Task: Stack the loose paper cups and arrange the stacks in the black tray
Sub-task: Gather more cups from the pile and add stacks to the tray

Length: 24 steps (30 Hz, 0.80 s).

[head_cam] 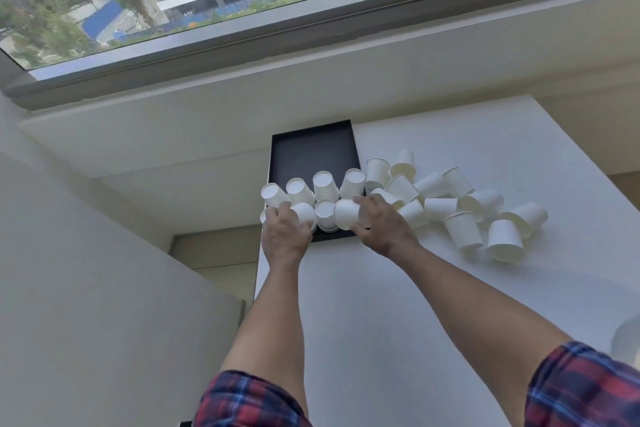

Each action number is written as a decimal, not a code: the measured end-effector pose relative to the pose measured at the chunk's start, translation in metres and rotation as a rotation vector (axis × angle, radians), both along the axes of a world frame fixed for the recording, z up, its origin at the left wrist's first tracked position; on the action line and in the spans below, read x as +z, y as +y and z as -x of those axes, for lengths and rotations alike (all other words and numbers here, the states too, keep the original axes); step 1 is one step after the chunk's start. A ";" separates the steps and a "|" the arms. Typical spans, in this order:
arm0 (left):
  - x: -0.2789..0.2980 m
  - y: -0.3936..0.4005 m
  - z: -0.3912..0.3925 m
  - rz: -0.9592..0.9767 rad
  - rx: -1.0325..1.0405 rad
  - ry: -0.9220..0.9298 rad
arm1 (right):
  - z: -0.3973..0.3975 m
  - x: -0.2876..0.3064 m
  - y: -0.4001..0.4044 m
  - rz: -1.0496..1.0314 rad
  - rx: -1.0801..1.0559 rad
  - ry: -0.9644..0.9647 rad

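Head cam looks down on a white table (381,305) with the black tray (311,149) at its far left edge. So far the near half holds two rows of upside-down cup stacks (325,184); the far half is bare. A big heap of loose cups (464,208) sits just right of the tray, so I'd say plenty left. Left hand (284,232) grips a front-row cup, and right hand (381,222) is wrapped round another.
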<state>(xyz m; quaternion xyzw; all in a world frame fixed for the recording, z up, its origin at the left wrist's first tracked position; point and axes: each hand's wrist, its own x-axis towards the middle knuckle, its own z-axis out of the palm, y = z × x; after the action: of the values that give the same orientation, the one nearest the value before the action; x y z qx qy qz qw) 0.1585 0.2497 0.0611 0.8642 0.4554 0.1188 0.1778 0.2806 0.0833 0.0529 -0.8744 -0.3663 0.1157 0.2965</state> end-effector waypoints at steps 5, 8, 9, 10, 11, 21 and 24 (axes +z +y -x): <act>-0.005 0.025 -0.012 -0.047 -0.051 0.037 | 0.004 -0.002 0.028 0.020 -0.039 -0.046; -0.011 0.035 -0.017 -0.092 -0.110 0.142 | 0.003 -0.004 0.045 -0.007 -0.033 -0.086; -0.013 0.038 -0.018 -0.094 -0.127 0.170 | 0.003 -0.005 0.050 -0.018 -0.023 -0.098; -0.016 0.040 -0.019 -0.082 -0.138 0.183 | 0.002 -0.005 0.055 -0.024 -0.013 -0.112; -0.018 0.042 -0.020 -0.061 -0.142 0.182 | 0.002 -0.006 0.059 -0.020 -0.005 -0.136; -0.041 0.041 -0.012 -0.013 -0.179 0.217 | 0.008 -0.032 0.078 0.159 0.087 -0.127; -0.043 0.039 -0.012 -0.018 -0.187 0.229 | 0.006 -0.039 0.078 0.177 0.139 -0.104</act>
<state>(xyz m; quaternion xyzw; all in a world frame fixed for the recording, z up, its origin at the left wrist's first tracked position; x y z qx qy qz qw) 0.1703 0.2890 0.0183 0.9124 0.3890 0.0065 0.1273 0.2743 0.1610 0.0142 -0.8743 -0.4293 0.1225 0.1903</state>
